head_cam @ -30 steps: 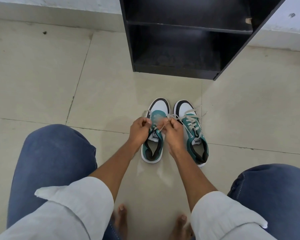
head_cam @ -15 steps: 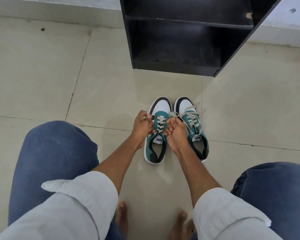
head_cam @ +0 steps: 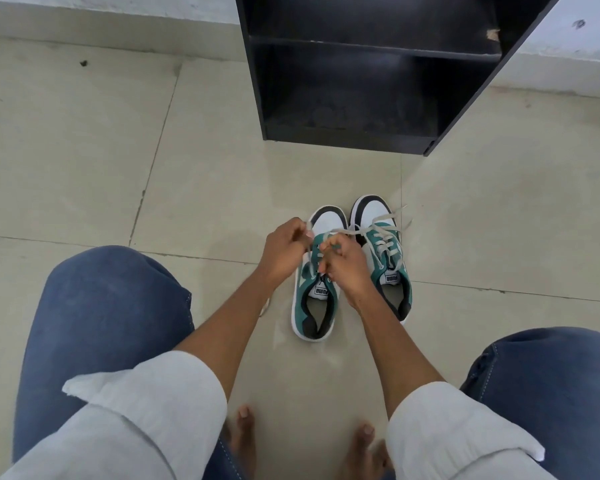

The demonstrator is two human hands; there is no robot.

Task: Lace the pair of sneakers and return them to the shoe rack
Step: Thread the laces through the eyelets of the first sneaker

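Observation:
Two teal, white and black sneakers stand side by side on the tiled floor, toes toward the rack. Over the left sneaker [head_cam: 314,306] both my hands work its grey lace [head_cam: 342,232]. My left hand [head_cam: 286,252] is closed on one lace end at the shoe's left edge. My right hand [head_cam: 343,266] is closed on the other end above the tongue, hiding most eyelets. The right sneaker [head_cam: 387,252] is laced, its loose ends lying past the toe. The black shoe rack [head_cam: 368,74] stands open just beyond the sneakers.
My knees in blue jeans [head_cam: 111,327] flank the shoes on both sides, and my bare toes [head_cam: 245,420] show at the bottom. A white wall base [head_cam: 101,12] runs behind the rack. Beige floor tiles [head_cam: 84,150] stretch to the left and right.
The left sneaker's lacing, visible half a second ago, is now covered again. Both hands rose over the tongue and drew the lace ends up and across the toe.

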